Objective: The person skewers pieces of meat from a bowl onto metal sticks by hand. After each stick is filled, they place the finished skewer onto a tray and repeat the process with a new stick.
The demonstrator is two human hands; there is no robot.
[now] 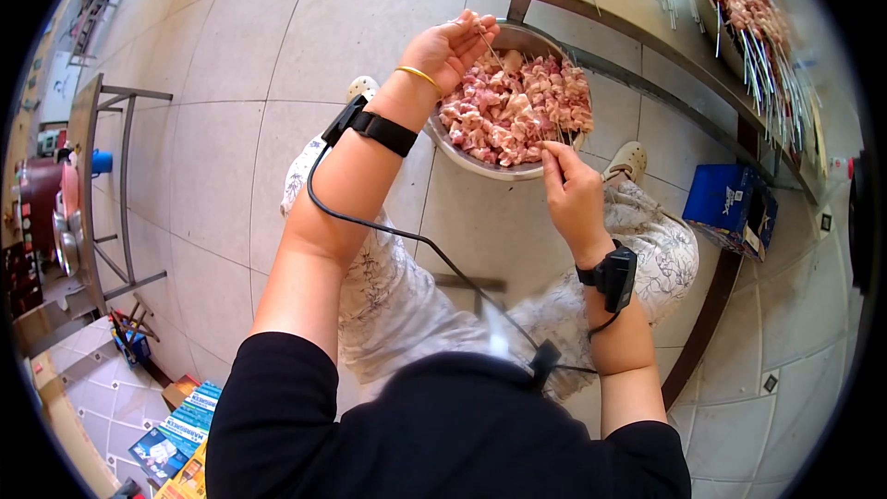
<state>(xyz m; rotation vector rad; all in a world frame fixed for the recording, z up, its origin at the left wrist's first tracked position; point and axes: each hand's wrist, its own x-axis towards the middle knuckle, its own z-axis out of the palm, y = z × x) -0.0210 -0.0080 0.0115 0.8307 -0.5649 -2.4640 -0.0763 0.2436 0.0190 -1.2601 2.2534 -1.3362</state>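
Note:
My left hand [459, 48] is held palm up over the far left rim of a round metal bowl [450, 150]. Its thumb and fingertips pinch a small piece of raw meat [479, 26], and a thin skewer [493, 51] runs down from there toward the bowl. My right hand [575, 187] is closed at the bowl's near right rim, thumb and forefinger pinched on what looks like the end of a thin skewer. Chunks of pink raw meat [504, 115] fill the bowl, and several thin skewer ends show by the right fingertips.
A metal-edged table [591, 2] stands at the upper right, bearing loose skewers and a second bowl with skewered meat [753, 14]. Below it sits a blue box [728, 203]. At left is another table frame [123, 176]. Printed boxes [180, 434] lie at the lower left.

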